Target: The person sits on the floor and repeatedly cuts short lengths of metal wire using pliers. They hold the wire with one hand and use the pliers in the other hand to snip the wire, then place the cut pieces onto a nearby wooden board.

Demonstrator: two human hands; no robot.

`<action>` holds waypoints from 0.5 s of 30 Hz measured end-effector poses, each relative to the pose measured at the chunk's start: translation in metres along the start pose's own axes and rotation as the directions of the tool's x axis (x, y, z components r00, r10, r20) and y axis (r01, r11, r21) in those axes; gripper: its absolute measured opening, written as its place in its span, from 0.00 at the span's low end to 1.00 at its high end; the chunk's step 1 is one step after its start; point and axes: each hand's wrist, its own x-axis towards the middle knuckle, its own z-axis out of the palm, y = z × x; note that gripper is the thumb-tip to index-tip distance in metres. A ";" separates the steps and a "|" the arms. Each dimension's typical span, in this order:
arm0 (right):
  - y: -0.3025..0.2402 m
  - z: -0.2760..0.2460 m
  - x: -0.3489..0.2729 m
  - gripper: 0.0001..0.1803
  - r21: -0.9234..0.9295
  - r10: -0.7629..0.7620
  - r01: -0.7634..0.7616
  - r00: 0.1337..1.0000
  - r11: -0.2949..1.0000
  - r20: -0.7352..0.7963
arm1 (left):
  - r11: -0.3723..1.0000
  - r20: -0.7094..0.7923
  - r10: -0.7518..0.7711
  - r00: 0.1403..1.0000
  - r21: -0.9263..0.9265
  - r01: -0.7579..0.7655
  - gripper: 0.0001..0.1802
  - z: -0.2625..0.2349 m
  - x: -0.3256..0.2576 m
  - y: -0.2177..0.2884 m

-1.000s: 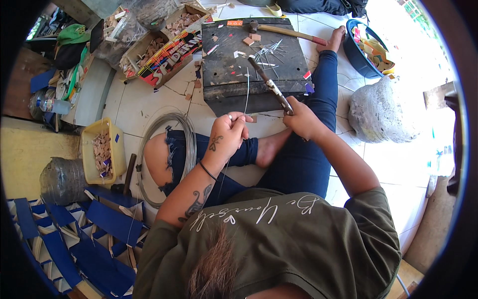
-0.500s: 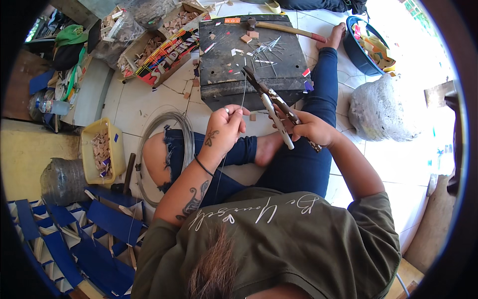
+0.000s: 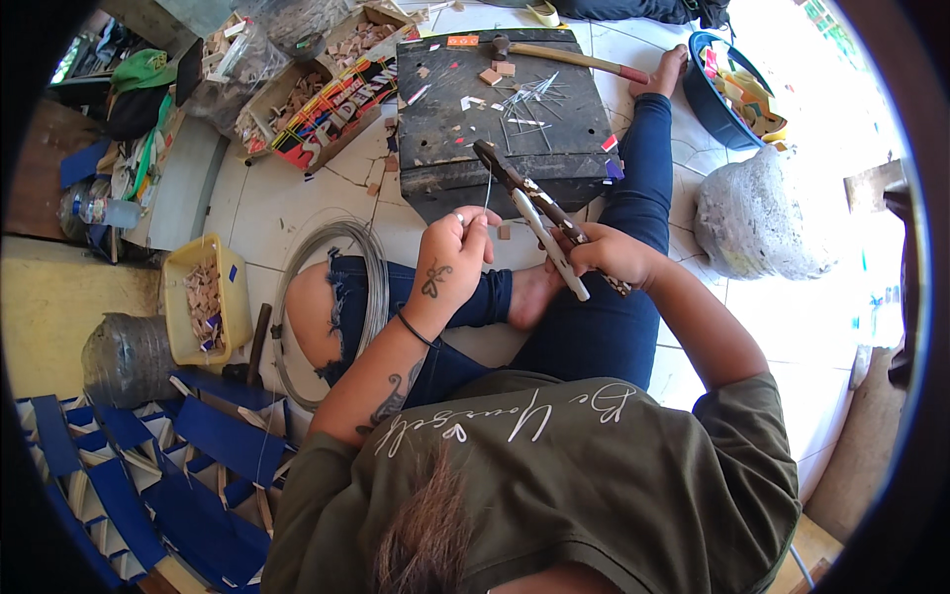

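My left hand (image 3: 453, 259) pinches a thin steel wire (image 3: 488, 190) between thumb and fingers, above my bent left knee. The wire rises from the fingertips to the jaws of a long pair of pliers (image 3: 507, 170). One plier handle is white, the other dark with worn patches. My right hand (image 3: 616, 257) is closed round the handles. The jaws look shut at the wire, near the front edge of a black wooden block (image 3: 435, 129). On the block lie a hammer (image 3: 569, 59), a heap of cut wire pieces (image 3: 534, 99) and small wooden bits (image 3: 492, 74).
A coil of wire (image 3: 374, 287) rests over my left knee. Boxes of wooden pieces (image 3: 322, 114) and a yellow tub (image 3: 240, 297) stand to the left, blue panels (image 3: 213, 436) at lower left. To the right are a blue basin (image 3: 708, 99) and a wrapped bundle (image 3: 757, 218).
The pliers' jaws have shifted slightly down and left, and their handles are nearer together. My left hand has moved a little, still pinching the wire.
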 end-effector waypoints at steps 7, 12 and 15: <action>0.000 0.006 0.004 0.20 -0.086 -0.066 0.059 0.994 0.995 -0.086 | 0.986 0.030 -0.026 0.999 -0.164 0.031 0.12 -0.004 0.001 0.005; 0.001 0.006 0.006 0.17 -0.174 -0.172 0.135 0.959 0.976 -0.224 | 0.933 0.090 -0.098 0.991 -0.338 0.123 0.12 0.001 -0.010 -0.004; 0.005 0.002 0.008 0.17 -0.204 -0.146 0.095 0.957 0.974 -0.249 | 0.961 0.041 -0.091 0.995 -0.259 0.099 0.13 0.007 -0.015 -0.011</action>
